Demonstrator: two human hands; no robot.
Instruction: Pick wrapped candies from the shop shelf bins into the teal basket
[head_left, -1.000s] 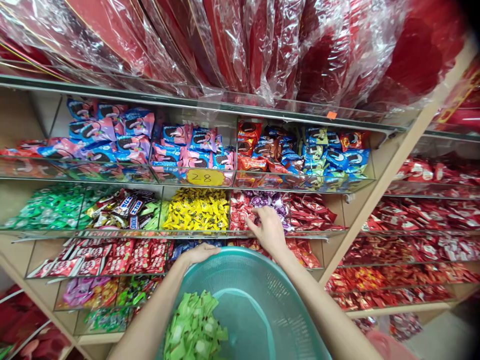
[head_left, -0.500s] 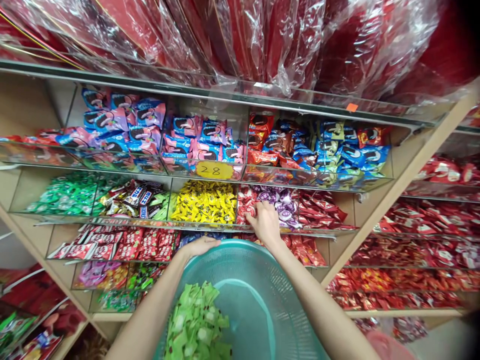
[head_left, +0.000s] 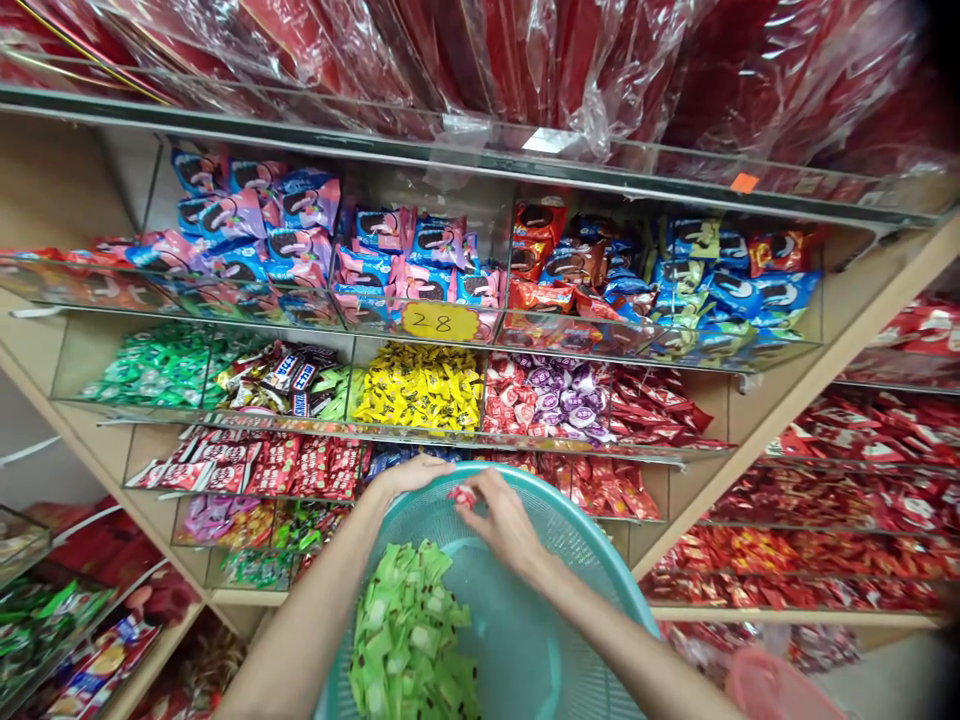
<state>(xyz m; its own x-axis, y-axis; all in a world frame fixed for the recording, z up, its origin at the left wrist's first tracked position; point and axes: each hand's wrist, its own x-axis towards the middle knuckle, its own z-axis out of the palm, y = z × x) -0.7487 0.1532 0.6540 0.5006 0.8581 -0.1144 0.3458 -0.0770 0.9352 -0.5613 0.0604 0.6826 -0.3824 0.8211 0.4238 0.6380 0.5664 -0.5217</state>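
Observation:
A teal plastic basket (head_left: 577,545) fills the lower middle, with a heap of green-wrapped candies (head_left: 412,630) along its left side. My left hand (head_left: 420,474) is closed over the basket's far rim. Over the basket's inside, just below that rim, my right hand (head_left: 495,515) pinches a red-and-white wrapped candy (head_left: 461,495) between thumb and fingers. Beyond the rim, red-and-white candies (head_left: 508,395) of a similar look lie in a shelf compartment, beside purple-and-white candies (head_left: 568,398) and yellow-wrapped candies (head_left: 420,388).
Glass-fronted shelves hold packaged cookies (head_left: 420,250) above, with a yellow price tag (head_left: 441,321) marked 28. Red plastic-wrapped goods (head_left: 480,60) line the top. A slanting wooden panel (head_left: 795,400) divides off more red candies (head_left: 847,500) at right. A pink container (head_left: 772,685) stands low.
My right hand has drawn back from the red-and-white candy compartment to over the basket, bringing a candy along. My left hand stays on the rim. The view has shifted slightly.

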